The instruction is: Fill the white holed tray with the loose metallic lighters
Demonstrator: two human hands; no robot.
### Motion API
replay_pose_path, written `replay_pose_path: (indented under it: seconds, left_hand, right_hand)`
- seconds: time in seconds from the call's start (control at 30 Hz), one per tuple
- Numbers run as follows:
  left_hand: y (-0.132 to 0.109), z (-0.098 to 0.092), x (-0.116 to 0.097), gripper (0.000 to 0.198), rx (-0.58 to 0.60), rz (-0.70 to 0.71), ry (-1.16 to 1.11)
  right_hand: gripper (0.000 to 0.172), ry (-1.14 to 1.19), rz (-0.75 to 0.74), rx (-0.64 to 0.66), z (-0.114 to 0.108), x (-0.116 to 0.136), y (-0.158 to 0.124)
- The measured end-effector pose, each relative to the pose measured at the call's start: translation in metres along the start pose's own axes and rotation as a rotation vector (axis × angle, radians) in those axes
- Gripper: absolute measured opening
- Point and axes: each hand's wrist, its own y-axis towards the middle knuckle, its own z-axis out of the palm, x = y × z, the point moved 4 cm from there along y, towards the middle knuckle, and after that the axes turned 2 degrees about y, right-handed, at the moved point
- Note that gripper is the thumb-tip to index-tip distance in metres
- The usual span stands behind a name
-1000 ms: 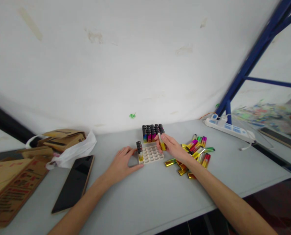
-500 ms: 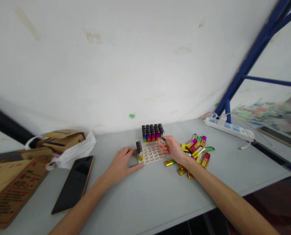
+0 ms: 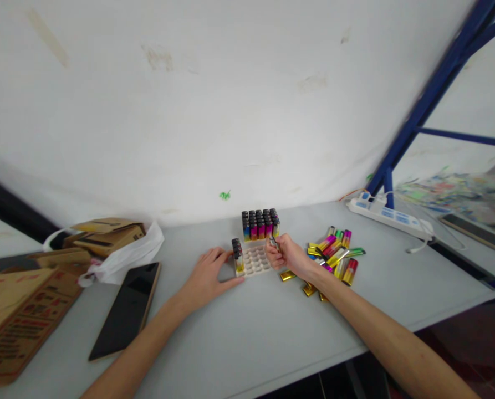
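A white tray with round holes sits on the grey table. Its back rows hold several upright coloured lighters, and a few more stand at its left edge. My left hand lies flat and open against the tray's left side. My right hand is closed on one lighter, held over the tray's right edge. A loose pile of lighters lies just right of that hand.
A black phone lies left of my left arm. Cardboard boxes and a white plastic bag are at the far left. A white power strip and a blue metal frame stand at the right.
My right hand, with the lighter, has come slightly forward and left from the back rows to the tray's right edge. My left hand has stayed put.
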Motion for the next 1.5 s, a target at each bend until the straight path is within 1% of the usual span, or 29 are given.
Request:
replay_pose_path:
  seconds: [0.17, 0.27, 0.37, 0.6, 0.73, 0.87, 0.93, 1.0, 1.1, 1.23, 1.3, 1.37, 1.5]
  left_hand:
    - [0.0, 0.0, 0.001, 0.056, -0.013, 0.009, 0.01]
    - [0.0, 0.001, 0.002, 0.057, -0.014, 0.008, 0.016]
    - [0.0, 0.002, 0.002, 0.057, -0.017, 0.006, 0.013]
    - [0.0, 0.001, 0.001, 0.055, -0.018, 0.011, 0.009]
    - [0.0, 0.001, 0.001, 0.057, -0.01, -0.006, 0.016]
    - [0.0, 0.0, 0.0, 0.056, -0.011, -0.002, 0.004]
    - [0.0, -0.001, -0.001, 0.057, -0.016, 0.001, 0.002]
    - [0.0, -0.001, -0.001, 0.057, -0.014, 0.001, -0.001]
    - [0.0, -0.001, -0.002, 0.057, -0.01, -0.004, 0.0]
    - [0.0, 0.0, -0.004, 0.057, -0.01, -0.002, 0.0]
    - [-0.001, 0.0, -0.004, 0.057, -0.012, -0.003, -0.002]
    - [-0.001, 0.0, -0.004, 0.056, -0.017, -0.01, 0.003]
    - [0.0, 0.002, -0.004, 0.057, 0.002, -0.029, 0.012]
  right_hand:
    - [0.031, -0.02, -0.038, -0.097, -0.006, -0.003, 0.004]
    - [0.034, 0.01, -0.031, -0.098, -0.007, -0.003, 0.006]
    - [0.034, 0.002, -0.041, -0.096, -0.007, -0.001, 0.006]
    - [0.036, -0.059, -0.054, -0.159, -0.004, 0.001, 0.004]
    - [0.043, -0.069, -0.083, -0.188, -0.005, 0.001, 0.008]
    - [0.056, -0.11, -0.2, -0.197, -0.001, 0.008, 0.006]
    - [0.059, -0.19, -0.251, -0.205, 0.002, 0.013, 0.001]
    - [0.059, -0.312, -0.29, -0.196, 0.007, 0.018, -0.004]
    - [0.053, -0.466, -0.356, -0.189, 0.013, 0.023, -0.011]
    - [0.044, -0.682, -0.494, -0.269, 0.02, 0.027, -0.016]
    - [0.042, -0.783, -0.51, -0.29, 0.024, 0.026, -0.018]
    - [0.037, -0.824, -0.509, -0.288, 0.028, 0.024, -0.019]
    - [0.034, -0.907, -0.549, -0.231, 0.034, 0.019, -0.018]
